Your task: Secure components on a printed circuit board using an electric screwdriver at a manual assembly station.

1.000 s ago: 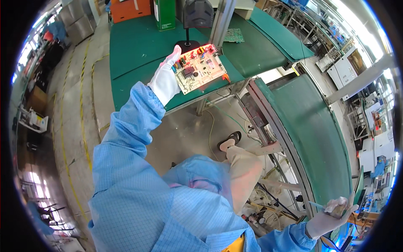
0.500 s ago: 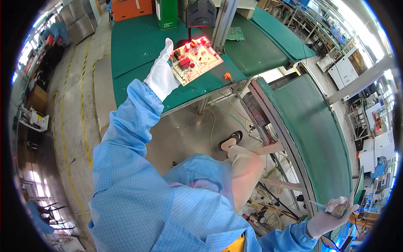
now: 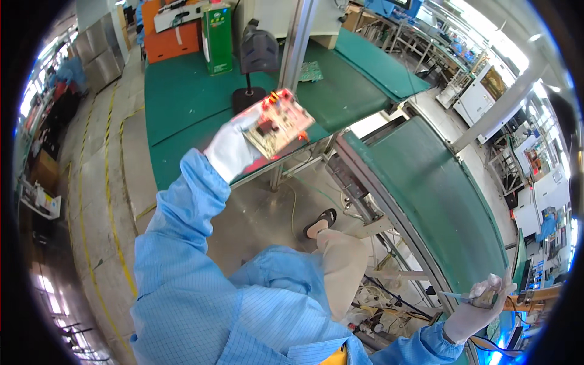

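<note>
My gloved left hand grips the left edge of a pale circuit board with upright components, held above the near edge of the green-topped bench. Red light falls on the board's far side and on the bench beside it. Just beyond the board, a black scanner-like device stands on a round base. Low at the right, my gloved right hand is closed around a crumpled whitish thing whose kind I cannot make out. A thin pale stick juts leftward from that hand.
A green can and orange boxes stand at the back of the bench. Another green circuit board lies right of the metal post. A curved green conveyor runs down the right, with hoses and cables beneath.
The whole view has shifted, so the scene sits lower and further left. The board has moved right relative to the scanner and is less brightly lit red. My left thumb no longer sticks up.
</note>
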